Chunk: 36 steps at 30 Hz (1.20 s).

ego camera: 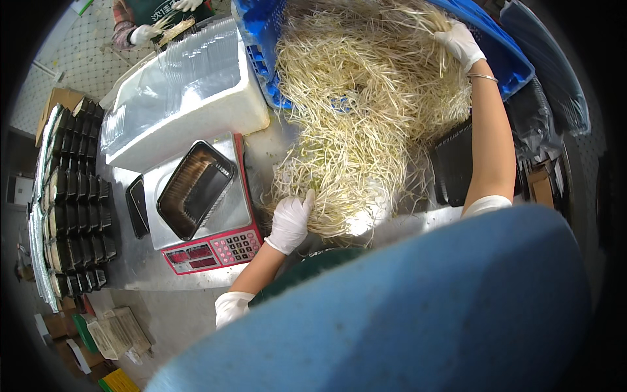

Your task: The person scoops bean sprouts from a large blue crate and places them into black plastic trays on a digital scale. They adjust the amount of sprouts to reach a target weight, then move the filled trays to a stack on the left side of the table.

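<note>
A large heap of bean sprouts (362,117) spills from a tipped blue plastic crate (509,63) onto the metal table. My right hand (460,44), in a white glove, grips a bunch of sprouts at the heap's upper right. At the heap's lower left edge, my gloved left hand (290,220) touches the sprouts with thumb raised; whether it grips any is unclear. Left of it stands a red-framed digital scale (210,252) bearing an empty black plastic tray (196,188). Another narrow black tray (137,206) lies beside the scale.
A white foam box (196,117) with clear plastic lids (171,73) stands behind the scale. Stacked filled black trays (73,215) line the left edge. Black trays (453,161) lie under my right arm. A co-worker's gloved hand (142,34) holds sprouts at upper left. Something blue (392,304) blocks the lower view.
</note>
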Motion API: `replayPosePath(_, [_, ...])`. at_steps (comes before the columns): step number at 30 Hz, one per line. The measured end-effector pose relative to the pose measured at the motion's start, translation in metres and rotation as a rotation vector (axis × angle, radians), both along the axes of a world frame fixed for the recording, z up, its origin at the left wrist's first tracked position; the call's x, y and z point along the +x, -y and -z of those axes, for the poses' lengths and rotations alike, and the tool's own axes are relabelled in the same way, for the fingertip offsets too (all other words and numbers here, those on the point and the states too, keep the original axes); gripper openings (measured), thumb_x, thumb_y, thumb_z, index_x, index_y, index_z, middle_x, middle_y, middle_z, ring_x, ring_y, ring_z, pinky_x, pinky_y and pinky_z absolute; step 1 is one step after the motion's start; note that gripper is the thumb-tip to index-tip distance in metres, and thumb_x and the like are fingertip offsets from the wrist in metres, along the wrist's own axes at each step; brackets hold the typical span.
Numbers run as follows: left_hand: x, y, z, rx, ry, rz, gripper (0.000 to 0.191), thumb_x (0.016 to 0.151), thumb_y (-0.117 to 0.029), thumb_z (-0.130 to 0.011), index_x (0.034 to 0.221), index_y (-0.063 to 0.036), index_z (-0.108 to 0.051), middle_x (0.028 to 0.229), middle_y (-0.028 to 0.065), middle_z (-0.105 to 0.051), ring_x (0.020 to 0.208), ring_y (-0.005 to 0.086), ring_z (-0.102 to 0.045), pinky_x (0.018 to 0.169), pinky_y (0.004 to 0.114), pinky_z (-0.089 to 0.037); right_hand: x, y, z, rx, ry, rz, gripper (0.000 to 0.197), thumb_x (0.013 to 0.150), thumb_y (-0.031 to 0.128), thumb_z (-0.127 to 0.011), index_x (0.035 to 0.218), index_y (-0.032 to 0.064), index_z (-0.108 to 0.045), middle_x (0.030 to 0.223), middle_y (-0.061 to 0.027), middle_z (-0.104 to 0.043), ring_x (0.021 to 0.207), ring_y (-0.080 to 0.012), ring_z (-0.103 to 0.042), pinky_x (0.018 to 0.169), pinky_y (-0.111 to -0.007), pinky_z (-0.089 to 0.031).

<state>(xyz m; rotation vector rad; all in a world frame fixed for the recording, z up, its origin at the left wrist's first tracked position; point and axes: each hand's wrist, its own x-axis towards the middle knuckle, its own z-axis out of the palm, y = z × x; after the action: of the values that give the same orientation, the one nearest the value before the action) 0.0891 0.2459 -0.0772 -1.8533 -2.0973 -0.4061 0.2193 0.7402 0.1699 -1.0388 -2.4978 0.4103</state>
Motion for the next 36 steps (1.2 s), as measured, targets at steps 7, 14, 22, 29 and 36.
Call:
replayPosePath(7, [0.012,0.021,-0.012,-0.054,-0.003,0.154,0.050,0.076,-0.010,-0.054,0.126,-0.0060,-0.049,0.074,0.0067,-0.049,0.071,0.0247,-0.053,0.065,0.036,-0.045,-0.055,0.187,0.082,-0.787,0.406,-0.330,0.077,0.068,0.011,-0.069,0.139,0.0057,-0.039,0.124,-0.0207,-0.056,0.105,-0.0275,-0.060,0.092,-0.035,-0.047])
replayPosePath(14, [0.015,0.052,-0.008,-0.238,0.171,0.121,0.070,0.073,-0.008,-0.059,0.140,-0.0145,-0.040,0.089,0.0069,-0.055,0.087,0.0260,-0.055,0.077,0.037,-0.045,-0.059,0.198,0.169,-0.854,0.240,-0.424,0.084,0.080,0.022,-0.071,0.147,0.0062,-0.023,0.138,-0.0235,-0.045,0.125,-0.0321,-0.048,0.104,-0.036,-0.038])
replayPosePath(22, [0.015,0.048,0.004,-0.164,0.325,0.087,0.049,0.083,-0.007,-0.055,0.131,-0.0150,-0.049,0.101,0.0068,-0.061,0.085,0.0262,-0.060,0.071,0.037,-0.050,-0.002,0.380,0.204,0.039,0.611,-0.404,0.091,0.083,0.057,-0.055,0.147,0.0036,-0.017,0.149,-0.0309,-0.018,0.136,-0.0377,-0.029,0.107,-0.057,-0.024])
replayPosePath(29, [0.010,0.054,-0.004,-0.114,0.301,0.164,0.070,0.073,0.004,-0.054,0.139,-0.0151,-0.039,0.126,0.0150,-0.052,0.099,0.0335,-0.058,0.083,0.040,-0.050,-0.022,0.279,0.216,0.138,0.102,-0.210,0.073,0.084,0.051,-0.058,0.138,0.0076,-0.036,0.122,-0.0210,-0.057,0.099,-0.0352,-0.061,0.085,-0.043,-0.050])
replayPosePath(36, [-0.006,0.001,-0.035,-0.172,0.285,0.245,0.078,0.073,-0.008,-0.054,0.144,0.0054,-0.022,0.147,0.0282,-0.024,0.138,0.0379,-0.024,0.115,0.043,-0.018,-0.006,0.359,0.216,-0.320,0.346,-0.552,0.066,0.089,0.048,-0.044,0.137,0.0029,-0.039,0.111,-0.0269,-0.059,0.097,-0.0402,-0.060,0.089,-0.046,-0.047])
